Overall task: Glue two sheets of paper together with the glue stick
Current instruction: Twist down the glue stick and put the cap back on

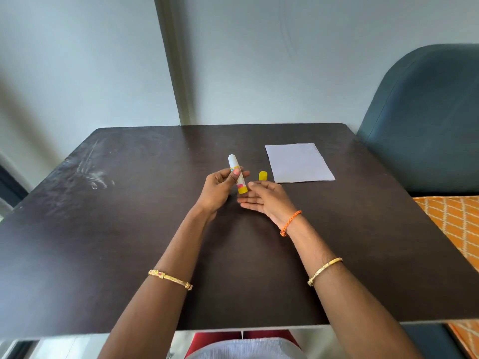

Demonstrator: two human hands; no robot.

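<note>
My left hand [219,189] grips an uncapped glue stick [236,174] upright over the middle of the dark table, white glue tip up and yellow base down. My right hand [264,199] is just right of the stick's base, fingers relaxed and pointing left, with a fingertip close to the yellow base. The yellow cap [263,175] stands on the table just behind my right hand. White paper [299,162] lies flat to the right of the cap; I cannot tell whether it is one sheet or a stack.
The dark table [129,229] has pale scuff marks at its far left. A blue padded chair [425,120] stands at the right behind the table, with an orange patterned cloth [453,224] beside the right edge. A wall runs along the far edge.
</note>
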